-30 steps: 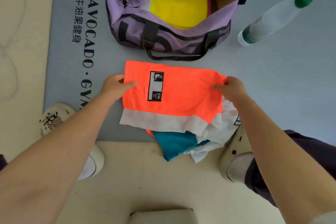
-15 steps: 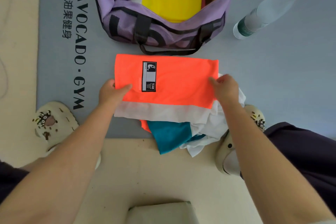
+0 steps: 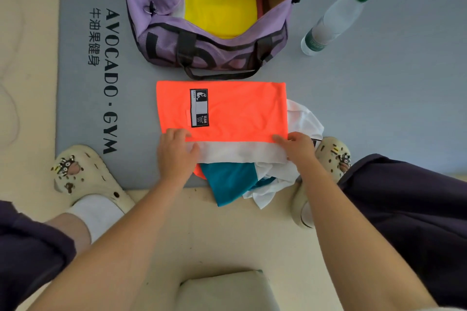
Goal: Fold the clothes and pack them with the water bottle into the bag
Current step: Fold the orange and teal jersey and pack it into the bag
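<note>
the orange garment [image 3: 227,111] is laid flat on the grey mat [image 3: 379,98], just in front of the purple bag [image 3: 209,50], with its white band [image 3: 242,153] at the near edge. that near edge is held at both corners: the left hand [image 3: 175,156] has its fingers curled onto the orange-white seam with the thumb on the white band, and the right hand [image 3: 299,148] grips the opposite corner in the same way.

the step in hand is judged to be a fold of this garment. it would be done well if both corners were lifted together and carried evenly to the far edge, so that the sides are kept aligned and no crease is trapped. the loose teal cloth [image 3: 230,182] and white cloth [image 3: 303,121] lying beneath should be left undisturbed, or the fold may be dragged askew.

the bag is unzipped and open at the top; a folded yellow garment [image 3: 222,7] is already seen inside, with room apparently left beside it. the water bottle [image 3: 336,20], green-capped, is lying on the mat to the right of the bag, apart from it and not yet packed.
</note>
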Demonstrator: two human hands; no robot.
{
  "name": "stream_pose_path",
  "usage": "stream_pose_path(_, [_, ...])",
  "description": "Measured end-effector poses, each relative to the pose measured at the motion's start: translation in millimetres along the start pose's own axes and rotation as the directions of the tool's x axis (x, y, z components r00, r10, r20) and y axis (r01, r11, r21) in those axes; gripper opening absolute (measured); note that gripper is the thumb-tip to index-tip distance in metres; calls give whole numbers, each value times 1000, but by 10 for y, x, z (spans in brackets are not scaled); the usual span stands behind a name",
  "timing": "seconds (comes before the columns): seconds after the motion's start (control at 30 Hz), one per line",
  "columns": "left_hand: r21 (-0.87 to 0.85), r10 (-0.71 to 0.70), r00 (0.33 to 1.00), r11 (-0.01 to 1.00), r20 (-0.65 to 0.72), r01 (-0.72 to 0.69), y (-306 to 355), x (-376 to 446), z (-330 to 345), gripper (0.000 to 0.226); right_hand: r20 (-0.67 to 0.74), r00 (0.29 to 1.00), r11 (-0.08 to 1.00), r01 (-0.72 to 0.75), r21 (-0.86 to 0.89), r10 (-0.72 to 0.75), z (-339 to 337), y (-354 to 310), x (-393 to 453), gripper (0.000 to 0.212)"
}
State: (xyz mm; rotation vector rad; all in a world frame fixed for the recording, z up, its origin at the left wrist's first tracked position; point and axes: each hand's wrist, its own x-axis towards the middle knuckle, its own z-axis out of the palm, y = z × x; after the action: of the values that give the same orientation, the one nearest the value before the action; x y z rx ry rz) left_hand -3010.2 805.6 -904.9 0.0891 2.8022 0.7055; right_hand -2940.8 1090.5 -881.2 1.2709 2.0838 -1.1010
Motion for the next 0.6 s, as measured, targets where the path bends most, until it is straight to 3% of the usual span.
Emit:
stream_pose_path(0.03, [-16, 124, 986, 992, 111, -123, 141, -4, 40, 22, 84, 996, 998, -38, -53, 42, 9, -2, -22, 34])
stream_pose_path(0.1, [-96, 234, 909, 972, 346, -214, 398, -5, 92, 23, 190, 976, 993, -99, -69, 111, -8, -31, -69, 29])
stream_pose_path(0.17, [-173, 273, 846, 961, 459, -216, 571, 17, 128, 33, 236, 961, 960, -196, 200, 147, -63, -112, -82, 30])
stream_pose_path(0.23, [-232, 349, 821, 935, 453, -269, 711, 49, 146, 47, 335, 937, 832, -261, 490, 96, -121, -259, -50, 30])
stream_pose_path(0.27, [-268, 378, 811, 921, 446, -282, 782, 66, 143, 54, 386, 921, 795, -269, 543, 47, -138, -341, -29, 29])
stream_pose_path(0.37, [-434, 300, 842, 896, 448, -88, 979, 127, 136, 51, 450, 892, 797, -245, 552, -37, -105, -614, 10, 14])
stream_pose_path(0.47, [-424, 150, 889, 904, 432, 53, 1067, 270, 167, 30, 468, 879, 806, -211, 553, -91, -54, -789, 63, 11])
stream_pose_path(0.6, [-387, 99, 871, 915, 481, 110, 1011, 490, 205, 32, 321, 945, 878, -102, 467, -60, -35, -768, 158, 21])
